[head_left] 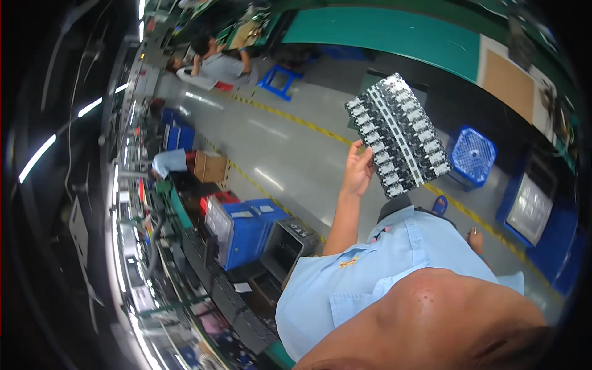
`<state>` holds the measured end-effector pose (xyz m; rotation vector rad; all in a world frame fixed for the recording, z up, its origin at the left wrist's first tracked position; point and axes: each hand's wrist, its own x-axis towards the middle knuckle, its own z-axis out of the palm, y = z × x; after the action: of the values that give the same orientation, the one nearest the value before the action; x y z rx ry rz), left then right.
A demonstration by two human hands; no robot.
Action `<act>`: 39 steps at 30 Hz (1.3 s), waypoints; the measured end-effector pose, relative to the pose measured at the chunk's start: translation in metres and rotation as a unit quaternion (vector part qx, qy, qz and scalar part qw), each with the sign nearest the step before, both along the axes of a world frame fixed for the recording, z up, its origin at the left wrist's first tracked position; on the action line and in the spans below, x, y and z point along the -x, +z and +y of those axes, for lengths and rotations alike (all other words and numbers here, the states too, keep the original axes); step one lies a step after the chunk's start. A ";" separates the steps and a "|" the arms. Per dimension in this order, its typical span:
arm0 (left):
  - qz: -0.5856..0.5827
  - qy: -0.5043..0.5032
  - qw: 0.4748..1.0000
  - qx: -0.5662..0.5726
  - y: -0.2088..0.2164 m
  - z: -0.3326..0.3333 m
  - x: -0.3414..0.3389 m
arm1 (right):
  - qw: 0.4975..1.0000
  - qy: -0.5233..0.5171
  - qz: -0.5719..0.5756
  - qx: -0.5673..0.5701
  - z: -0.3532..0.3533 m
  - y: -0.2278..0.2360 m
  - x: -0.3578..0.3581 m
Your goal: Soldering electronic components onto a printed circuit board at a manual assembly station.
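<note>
My left hand [357, 169] is closed on the lower left edge of a circuit board panel [398, 137], with the thumb on its upper face. The panel is a flat, dark rectangle carrying rows of silvery-white parts, and a pale slotted strip runs down its middle. It is held up at a tilt in front of my body, above the floor. Low at my other side hangs my right hand [475, 240], away from the panel. Only a small part of it shows, and its fingers are too hidden to read.
A blue stool [473, 155] stands right of the panel. Behind runs a long green-topped bench [382, 34]. At left are blue bins [250, 228], a grey crate [288, 243] and a cluttered workline. Several people sit or bend farther off. Yellow-black tape [290, 117] marks the grey floor.
</note>
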<state>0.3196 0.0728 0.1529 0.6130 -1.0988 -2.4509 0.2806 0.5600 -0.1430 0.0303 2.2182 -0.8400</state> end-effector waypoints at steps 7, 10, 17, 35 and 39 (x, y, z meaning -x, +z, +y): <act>-0.028 0.128 0.991 0.003 -0.060 -0.014 -0.007 | 0.994 0.114 0.004 -0.003 -0.059 -0.073 0.132; -0.038 0.211 0.977 0.011 -0.107 -0.045 0.016 | 0.990 0.142 0.028 0.003 -0.111 -0.123 0.204; -0.127 0.307 0.940 0.073 -0.241 -0.109 -0.005 | 0.971 0.225 0.017 0.075 -0.291 -0.259 0.271; -0.123 0.431 0.882 0.149 -0.511 -0.167 -0.013 | 0.822 0.256 -0.166 0.481 -0.648 -0.337 0.288; -0.101 0.394 0.901 0.147 -0.521 -0.168 -0.016 | 0.778 0.266 -0.219 0.525 -0.634 -0.320 0.270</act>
<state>0.3360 -0.0949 -0.3685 0.9912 -0.9975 -1.5210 0.0102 -0.0745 -0.4629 -0.8113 0.9907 -1.4236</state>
